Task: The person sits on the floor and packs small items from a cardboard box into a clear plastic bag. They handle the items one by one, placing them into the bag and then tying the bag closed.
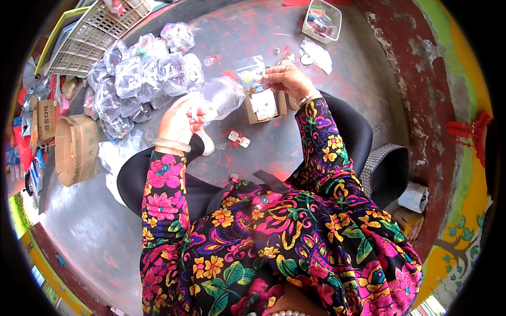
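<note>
My left hand [181, 120] is closed on a clear plastic bag [223, 98], which stretches out to the right from my fingers. In a pinch, my right hand [289, 80] holds a small zip bag [249, 71] with something yellow in it. Below that hand stands a small open cardboard box [263, 107] with pale cards or packets in it. On the floor between my feet lies a white and red tag [239, 138]. Left of my left hand is a heap of filled clear bags [142, 73]; their contents are hard to make out.
A white basket [322, 21] with small items stands at the far right. At the far left are a large plastic crate [97, 36] and an open carton [76, 150]. White plastic [318, 56] lies near the basket. A checked bin [386, 174] stands to my right.
</note>
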Action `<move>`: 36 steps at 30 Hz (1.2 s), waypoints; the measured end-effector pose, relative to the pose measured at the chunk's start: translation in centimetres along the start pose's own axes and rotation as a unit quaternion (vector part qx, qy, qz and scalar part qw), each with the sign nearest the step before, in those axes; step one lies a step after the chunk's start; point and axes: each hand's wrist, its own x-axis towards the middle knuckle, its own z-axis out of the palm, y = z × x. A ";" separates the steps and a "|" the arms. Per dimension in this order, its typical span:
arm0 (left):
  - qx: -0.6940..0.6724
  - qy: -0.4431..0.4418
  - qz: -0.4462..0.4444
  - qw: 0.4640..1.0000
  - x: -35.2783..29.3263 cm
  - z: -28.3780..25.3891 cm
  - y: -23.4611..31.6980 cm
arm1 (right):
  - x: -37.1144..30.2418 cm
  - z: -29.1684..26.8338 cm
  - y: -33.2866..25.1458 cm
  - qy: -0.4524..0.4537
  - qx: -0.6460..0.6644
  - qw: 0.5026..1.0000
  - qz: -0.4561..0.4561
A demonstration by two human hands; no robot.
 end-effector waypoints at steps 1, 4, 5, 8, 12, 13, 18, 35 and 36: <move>0.002 -0.002 0.001 1.000 -0.1 0.0 0.1 | -0.6 1.1 -0.7 -0.008 -0.042 0.999 -0.019; 0.020 -0.005 0.002 1.000 -0.4 0.5 0.2 | -0.3 3.4 -0.3 -0.067 -0.147 0.983 -0.087; 0.028 -0.005 0.002 1.000 -0.4 0.6 0.1 | -0.1 4.6 0.1 -0.052 -0.194 0.973 -0.115; 0.035 -0.008 0.000 0.999 -0.3 0.3 0.1 | 2.3 7.3 3.7 -0.035 -0.380 0.877 -0.292; 0.038 -0.023 -0.007 0.999 -0.7 0.5 0.6 | 3.4 11.6 4.3 -0.030 -0.516 0.829 -0.213; 0.034 -0.029 -0.008 0.999 -0.7 0.5 0.5 | 3.9 12.5 4.2 -0.048 -0.537 0.823 -0.181; -0.020 -0.065 -0.013 0.998 0.5 0.0 0.0 | 4.8 13.0 5.5 0.000 -0.559 0.814 -0.154; -0.104 -0.002 -0.044 0.994 -0.3 -0.9 -0.5 | 9.0 0.5 11.8 0.362 -0.469 0.800 0.096; -0.097 -0.002 -0.041 0.994 -0.5 -0.8 -0.4 | 10.0 0.3 12.8 0.377 -0.405 0.823 0.129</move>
